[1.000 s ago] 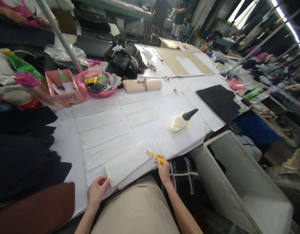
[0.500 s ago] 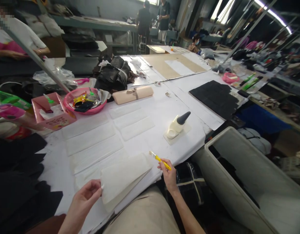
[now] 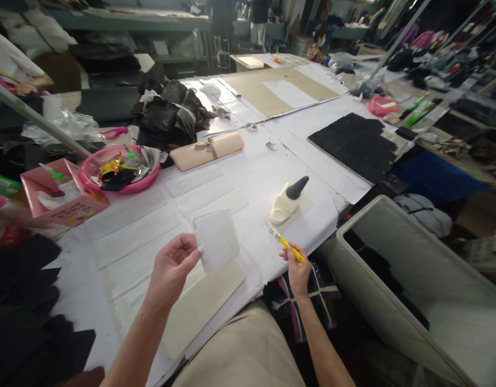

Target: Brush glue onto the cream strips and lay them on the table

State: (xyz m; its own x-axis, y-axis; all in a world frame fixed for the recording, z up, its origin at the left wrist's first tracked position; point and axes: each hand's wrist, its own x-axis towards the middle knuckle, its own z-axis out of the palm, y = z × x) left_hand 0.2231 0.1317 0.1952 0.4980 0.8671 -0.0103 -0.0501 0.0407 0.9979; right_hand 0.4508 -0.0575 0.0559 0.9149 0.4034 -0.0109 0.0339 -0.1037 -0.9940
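My left hand (image 3: 177,263) pinches the edge of a thin whitish sheet (image 3: 218,239), lifted and tilted above the table. Beneath it a cream rectangular piece (image 3: 207,306) lies near the table's front edge. Between the fingers of my right hand (image 3: 299,270) is a yellow-handled paintbrush (image 3: 290,248), its bristles pointing toward a cream bottle (image 3: 286,204) with a dark cone tip. That bottle lies tilted on a small pale pad, just beyond the bristles. Several pale strips (image 3: 141,236) lie in rows on the white-covered table, left of the lifted sheet.
A pink basin (image 3: 119,185) of small items and a pink box (image 3: 64,193) stand at left. A tied beige roll (image 3: 207,152) lies behind the strips. Black pieces are stacked at left and at right (image 3: 354,145). A large grey bin (image 3: 387,269) stands right of my right arm.
My left hand has raised the whitish sheet up and away from my body, uncovering the cream piece. My right hand has moved right with the paintbrush, nearer the bottle. The view has shifted.
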